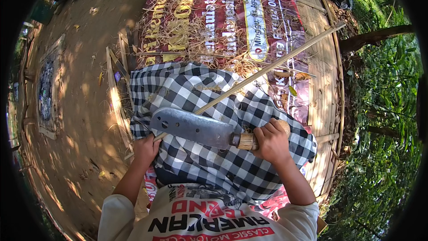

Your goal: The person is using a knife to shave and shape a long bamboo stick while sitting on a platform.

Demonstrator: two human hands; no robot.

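- From the head view, the person sat on a woven bamboo platform (323, 62) with a printed red banner (223, 13) spread over most of it, out of doors.
- Dry shavings and straw-like strips (196, 40) lay scattered over the banner, thickest toward the platform's middle.
- A black-and-white checked cloth (200, 160) covered the lap, at the platform's near edge.
- The right hand (272, 143) was clamped round the wooden handle (248, 141) of a broad steel cleaver (191, 127), whose blade lay flat across the cloth, pointing to the person's left.
- The left hand (146, 148) was closed on the near end of a long thin bamboo stick (276, 62); that stick passed under the blade and ran off diagonally to the platform's far right corner.
- Left of the platform lay bare brown earth (84, 107) dappled with sunlight, with loose bamboo slats (113, 93) along the platform's left edge.
- A flat mat or frame (47, 89) lay on the earth farther left.
- Green foliage (383, 129) and a dark branch (374, 38) bordered the right side.
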